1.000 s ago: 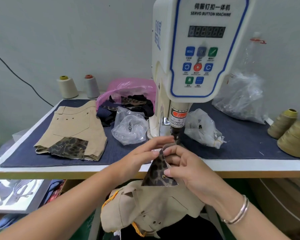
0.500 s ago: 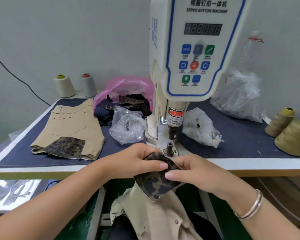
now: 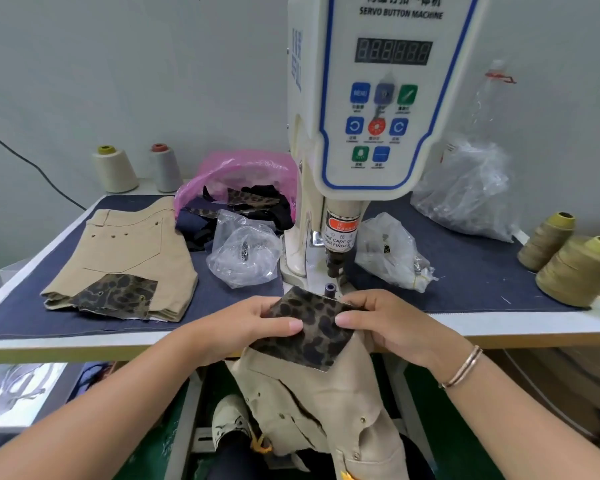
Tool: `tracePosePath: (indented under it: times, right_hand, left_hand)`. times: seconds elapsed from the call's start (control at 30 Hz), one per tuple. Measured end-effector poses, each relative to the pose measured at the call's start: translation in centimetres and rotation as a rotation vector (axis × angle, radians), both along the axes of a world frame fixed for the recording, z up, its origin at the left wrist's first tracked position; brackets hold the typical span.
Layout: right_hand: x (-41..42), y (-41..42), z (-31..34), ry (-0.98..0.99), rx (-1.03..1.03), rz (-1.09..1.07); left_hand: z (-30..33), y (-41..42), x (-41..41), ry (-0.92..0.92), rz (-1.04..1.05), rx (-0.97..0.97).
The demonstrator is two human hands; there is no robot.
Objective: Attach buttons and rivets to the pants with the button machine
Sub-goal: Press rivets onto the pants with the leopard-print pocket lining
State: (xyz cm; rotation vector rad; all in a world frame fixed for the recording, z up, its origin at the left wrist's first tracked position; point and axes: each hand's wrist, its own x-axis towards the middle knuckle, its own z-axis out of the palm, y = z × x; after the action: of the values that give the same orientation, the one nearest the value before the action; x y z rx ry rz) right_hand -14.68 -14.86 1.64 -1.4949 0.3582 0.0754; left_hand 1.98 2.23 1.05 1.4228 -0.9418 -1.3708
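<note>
Thread cones (image 3: 114, 169) stand at the far left corner of the desk (image 3: 520, 325), against the wall. Nearer, a folded pair of tan pants (image 3: 132, 251) with a leopard-print patch lies flat on the blue cloth cover. Beside it sits a pink bag (image 3: 236, 171) of dark fabric scraps, and in front of that a clear bag (image 3: 245, 256) with small metal parts. The button machine (image 3: 378, 109) rises in the middle, its punch hanging just above a small dark post (image 3: 329, 289) on the base. Another clear bag (image 3: 392, 252) lies just right of the punch, a bigger one (image 3: 465, 192) behind it, and two olive thread cones (image 3: 579, 271) stand at the far right.

At the desk's front edge, the left hand (image 3: 243, 325) and right hand (image 3: 392, 323) pinch the leopard-print pocket flap (image 3: 312, 327) of the pants being worked (image 3: 312, 407), thumbs on top, fingers curled beneath. The flap's far edge lies just short of the post; the tan rest hangs below the desk.
</note>
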Motion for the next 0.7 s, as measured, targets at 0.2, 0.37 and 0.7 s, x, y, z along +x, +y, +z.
tracePosePath:
  times: [0.2,0.37,0.7]
  right_hand:
    - [0.9,-2.0,-1.9,-0.098,0.237,-0.184]
    - [2.3,-2.3,-2.7,-0.215,0.294,-0.340]
    - [3.2,-2.8,-4.5,-0.306,0.296,-0.420]
  left_hand:
    - [-1.2,-2.3,0.2,-0.076,0.179,-0.061]
    - [-1.8,-3.7,0.6,0.051,0.259,-0.102]
    - [-2.7,-4.3,1.3,0.205,0.273,-0.121]
